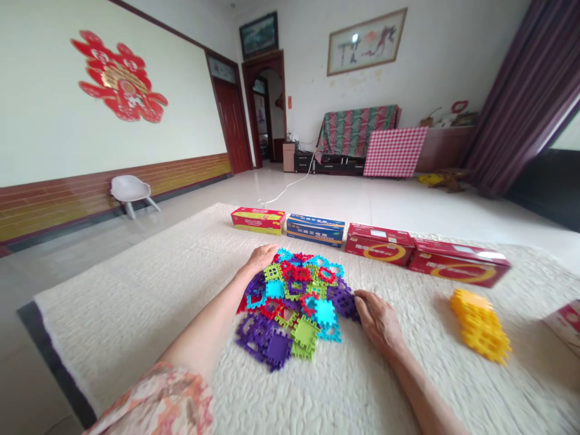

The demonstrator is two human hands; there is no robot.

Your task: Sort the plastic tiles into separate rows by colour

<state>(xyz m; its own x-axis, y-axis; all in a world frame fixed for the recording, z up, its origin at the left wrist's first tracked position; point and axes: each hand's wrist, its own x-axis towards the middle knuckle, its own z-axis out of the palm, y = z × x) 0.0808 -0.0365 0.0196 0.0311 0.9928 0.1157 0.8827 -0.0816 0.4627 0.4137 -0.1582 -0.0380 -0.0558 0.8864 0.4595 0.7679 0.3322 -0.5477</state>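
Observation:
A heap of flat interlocking plastic tiles in purple, green, blue and red lies on a cream quilted mat. My left hand rests on the far left edge of the heap, its fingers curled over the tiles. My right hand lies at the heap's right edge, with its fingertips touching a purple tile. A separate stack of yellow tiles sits on the mat to the right, apart from both hands.
Several long cardboard boxes stand in a row along the mat's far edge. Another box shows at the right border. Beyond lie a tiled floor, a small white chair, a covered sofa and a checked board.

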